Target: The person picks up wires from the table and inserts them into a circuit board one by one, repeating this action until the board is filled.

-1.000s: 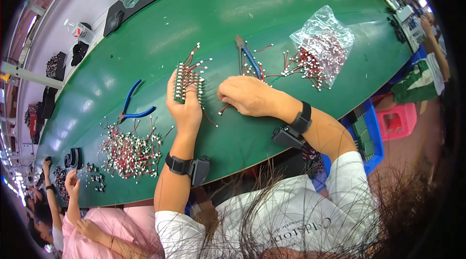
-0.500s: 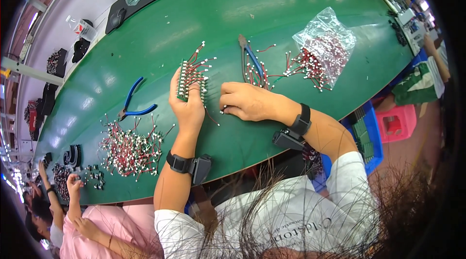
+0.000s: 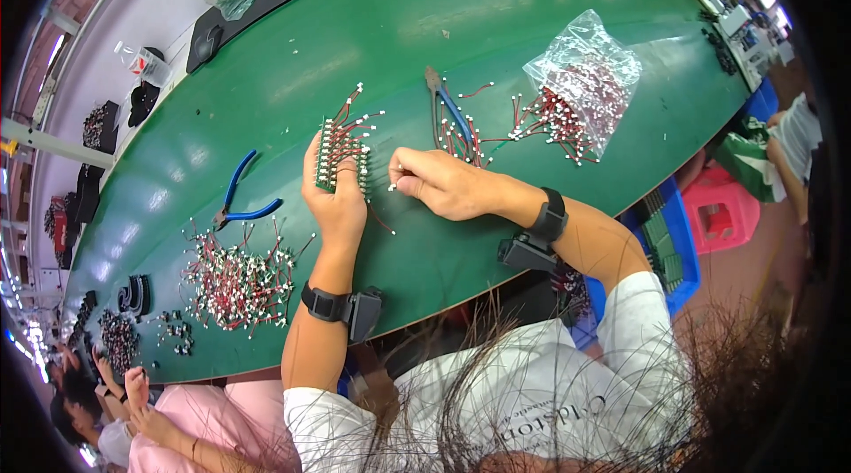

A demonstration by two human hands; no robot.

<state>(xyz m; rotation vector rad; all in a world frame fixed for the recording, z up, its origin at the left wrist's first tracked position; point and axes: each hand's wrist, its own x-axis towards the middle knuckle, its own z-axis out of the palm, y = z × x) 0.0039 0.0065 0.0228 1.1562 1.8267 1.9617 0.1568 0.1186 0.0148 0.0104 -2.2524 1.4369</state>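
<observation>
My left hand (image 3: 335,203) is closed around a green circuit board (image 3: 324,154) set with rows of small white connectors, red and black wires sticking out toward its upper right. The thumb presses across the wires. Just right of the board, my right hand (image 3: 441,182) is pinched on a short wire with white plugs (image 3: 393,187); most of that wire is hidden by the fingers. Beyond the right hand lie pliers (image 3: 455,109) with blue handles, partly over loose red-and-black wires (image 3: 461,147). Each wrist wears a black strap with a small box.
A heap of plugged wires (image 3: 239,282) and blue-handled cutters (image 3: 239,207) lie on the left of the green table (image 3: 381,47). A clear bag (image 3: 589,83) spills more wires at right. Blue bins (image 3: 683,282) and a pink stool (image 3: 722,211) stand beside the table. Co-workers sit at left.
My right hand has shifted slightly toward the board, and its pinched fingertips have turned so the white plug shows more. The left hand keeps its hold on the board. The view has shifted a little.
</observation>
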